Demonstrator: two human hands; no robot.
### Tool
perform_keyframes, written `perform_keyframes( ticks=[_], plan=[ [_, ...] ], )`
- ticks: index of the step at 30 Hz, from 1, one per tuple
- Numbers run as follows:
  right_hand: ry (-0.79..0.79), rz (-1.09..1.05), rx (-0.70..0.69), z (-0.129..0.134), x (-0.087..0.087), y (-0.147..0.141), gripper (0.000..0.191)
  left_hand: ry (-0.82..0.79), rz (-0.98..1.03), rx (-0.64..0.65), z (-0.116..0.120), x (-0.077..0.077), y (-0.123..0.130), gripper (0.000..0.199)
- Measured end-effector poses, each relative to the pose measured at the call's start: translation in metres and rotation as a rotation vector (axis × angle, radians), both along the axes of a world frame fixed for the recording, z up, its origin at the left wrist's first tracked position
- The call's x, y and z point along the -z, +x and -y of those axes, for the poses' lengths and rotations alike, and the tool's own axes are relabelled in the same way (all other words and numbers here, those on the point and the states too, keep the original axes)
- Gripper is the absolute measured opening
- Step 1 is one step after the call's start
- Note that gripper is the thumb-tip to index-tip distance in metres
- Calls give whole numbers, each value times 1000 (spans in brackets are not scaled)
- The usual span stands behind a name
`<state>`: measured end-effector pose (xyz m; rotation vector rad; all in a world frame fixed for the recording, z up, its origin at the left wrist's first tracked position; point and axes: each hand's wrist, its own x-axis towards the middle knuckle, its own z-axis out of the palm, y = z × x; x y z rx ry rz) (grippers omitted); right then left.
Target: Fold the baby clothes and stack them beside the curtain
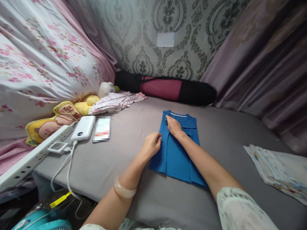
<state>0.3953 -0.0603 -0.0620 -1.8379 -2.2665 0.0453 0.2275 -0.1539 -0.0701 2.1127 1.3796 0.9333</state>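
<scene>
The blue shirt (178,156) lies flat and partly folded on the grey-covered bed (127,134), right of the middle, its neck toward the far edge and its hem toward the near edge. The left hand (151,145) is at the shirt's left side, fingers curled in, thumb and forefinger closed on the cloth edge. The right hand (174,126) rests over the upper left part, just below the neck, fingers close together and pointing at the collar; whether cloth is pinched between them I cannot tell. Both arms reach forward from the near edge, the right forearm crossing above the shirt's right half; a pale bangle (124,189) circles the left one. Folded clothes (280,169) lie by the right edge. Near the left edge are a white power bank (83,127) and a power strip (35,156). A black and dark red bag (165,88) stretches along the far edge.
</scene>
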Motion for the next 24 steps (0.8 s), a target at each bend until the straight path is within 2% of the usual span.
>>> perform_keyframes(
  ticks=[3,10,15,18,21,24],
  plan=[
    [-6,49,-80,-2,5,2,52,-1,1,4,0,0,0,19],
    [-88,26,-146,-5,6,8,47,0,-13,1,-1,2,0,18],
    [-146,-60,-149,-11,-5,10,48,6,-29,4,-1,3,1,18],
    [-60,-74,-133,-20,-9,10,45,12,-49,5,0,2,0,17],
    [9,-50,-99,-31,-7,7,42,9,-65,11,1,0,0,17],
    [-60,-11,-78,-39,-1,1,49,9,-69,15,1,-1,0,17]
  ],
)
